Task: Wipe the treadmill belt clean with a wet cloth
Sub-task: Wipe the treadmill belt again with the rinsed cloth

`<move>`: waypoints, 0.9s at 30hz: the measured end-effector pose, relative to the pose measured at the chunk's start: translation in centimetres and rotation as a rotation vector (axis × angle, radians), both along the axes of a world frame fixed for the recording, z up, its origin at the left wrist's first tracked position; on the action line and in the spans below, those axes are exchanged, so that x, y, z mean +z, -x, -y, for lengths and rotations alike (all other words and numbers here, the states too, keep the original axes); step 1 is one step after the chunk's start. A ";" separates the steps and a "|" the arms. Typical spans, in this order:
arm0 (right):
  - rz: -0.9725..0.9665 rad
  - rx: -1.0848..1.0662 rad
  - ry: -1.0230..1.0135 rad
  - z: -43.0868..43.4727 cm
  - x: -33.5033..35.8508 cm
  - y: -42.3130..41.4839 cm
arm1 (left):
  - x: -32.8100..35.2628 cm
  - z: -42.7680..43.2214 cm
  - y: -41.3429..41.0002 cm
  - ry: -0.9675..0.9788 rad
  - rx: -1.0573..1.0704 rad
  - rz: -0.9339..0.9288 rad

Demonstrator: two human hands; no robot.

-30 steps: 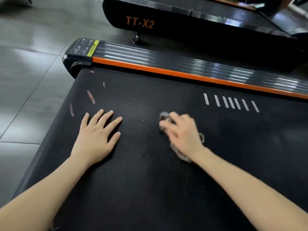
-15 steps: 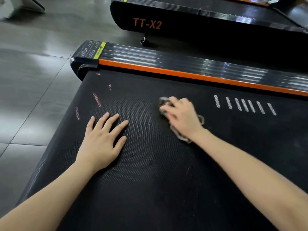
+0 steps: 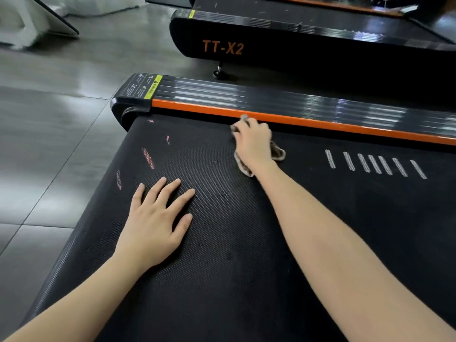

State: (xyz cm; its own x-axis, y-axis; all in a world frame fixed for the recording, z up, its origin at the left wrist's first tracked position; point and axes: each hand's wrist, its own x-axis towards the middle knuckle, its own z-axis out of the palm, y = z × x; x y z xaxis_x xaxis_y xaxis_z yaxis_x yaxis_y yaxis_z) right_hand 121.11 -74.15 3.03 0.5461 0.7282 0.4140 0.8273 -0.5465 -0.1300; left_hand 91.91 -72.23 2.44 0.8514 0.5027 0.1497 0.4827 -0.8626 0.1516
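Note:
The black textured treadmill belt (image 3: 222, 243) fills the lower middle of the head view. My right hand (image 3: 253, 141) presses a crumpled grey cloth (image 3: 277, 152) onto the belt at its far edge, right beside the orange side strip (image 3: 320, 123). Cloth edges stick out around the hand; my fingers curl over it. My left hand (image 3: 153, 223) lies flat on the belt with its fingers spread, nearer to me and to the left. Pinkish smears (image 3: 148, 158) mark the belt near its left end.
A ribbed side rail with a yellow warning label (image 3: 153, 87) runs along the far side of the belt. A second treadmill marked TT-X2 (image 3: 223, 48) stands behind it. Grey floor tiles (image 3: 49, 144) lie to the left. White stripes (image 3: 375, 164) mark the belt on the right.
My right hand has slid the cloth away from me, from mid-belt up to the orange strip. My left hand has stayed flat in the same spot on the belt.

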 end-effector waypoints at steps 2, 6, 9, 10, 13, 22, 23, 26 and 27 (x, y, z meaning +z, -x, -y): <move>-0.019 0.129 -0.037 -1.2 -0.1 2.5 | 0.0 -0.1 0.1 0.004 -0.001 0.004; 0.005 0.288 -0.057 2.7 0.0 5.8 | 0.2 -0.1 0.1 0.017 0.002 0.002; 0.003 0.411 -0.029 8.2 0.1 10.8 | 0.1 0.0 0.1 0.009 0.003 0.004; -0.006 0.443 -0.023 10.4 0.3 12.7 | 0.1 0.0 0.1 0.009 0.004 0.006; -0.017 0.506 0.039 15.8 0.7 16.7 | 0.0 -0.1 0.2 0.019 0.009 0.002; -0.093 0.501 0.053 12.3 -0.1 16.4 | -0.4 -0.3 0.1 0.023 0.014 0.012; -0.134 0.492 0.022 12.8 -0.2 16.8 | -0.4 -0.3 0.1 0.025 0.012 0.009; -0.208 0.517 -0.009 17.5 -0.3 19.7 | -0.3 -0.2 0.2 0.019 0.019 -0.011; -0.228 0.547 -0.001 19.6 -0.2 20.9 | -0.2 -0.2 0.2 0.019 0.019 -0.020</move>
